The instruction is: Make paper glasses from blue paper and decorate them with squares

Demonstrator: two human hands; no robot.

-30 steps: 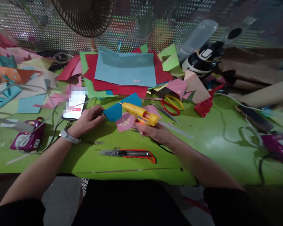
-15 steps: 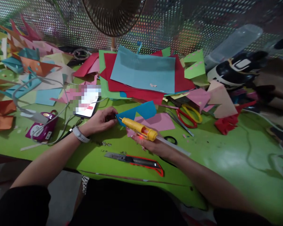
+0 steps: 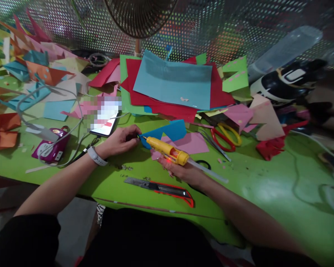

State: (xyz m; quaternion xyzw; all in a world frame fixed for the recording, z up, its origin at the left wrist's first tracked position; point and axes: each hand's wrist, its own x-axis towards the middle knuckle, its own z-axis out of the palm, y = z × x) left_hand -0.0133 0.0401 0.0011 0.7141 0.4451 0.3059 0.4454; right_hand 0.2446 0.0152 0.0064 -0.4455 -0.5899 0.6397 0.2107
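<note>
My right hand (image 3: 178, 168) is wrapped round a yellow hot glue gun (image 3: 167, 150), whose red light glows and whose clear glue stick (image 3: 208, 170) pokes out at the back. The gun's nozzle points left at the near-left corner of a folded blue paper piece (image 3: 169, 131); whether it touches is hard to tell. My left hand (image 3: 125, 139) pinches that corner between thumb and fingers. A pink paper (image 3: 195, 144) lies beneath the blue piece and the gun. Closer to me, a red-and-black utility knife (image 3: 161, 188) rests with its blade to the left.
A lit phone (image 3: 105, 120) and a purple power adapter (image 3: 51, 146) with grey cables sit left. Scissors (image 3: 224, 137) lie to the right. Stacked coloured sheets (image 3: 172, 81) stand behind, below a fan (image 3: 141, 16). Folded papers (image 3: 44, 74) crowd the far left; a bottle (image 3: 284, 52) leans back right.
The view has shifted slightly, so most things appear a little further right. The nozzle stays by the blue paper's corner, and both hands keep their hold.
</note>
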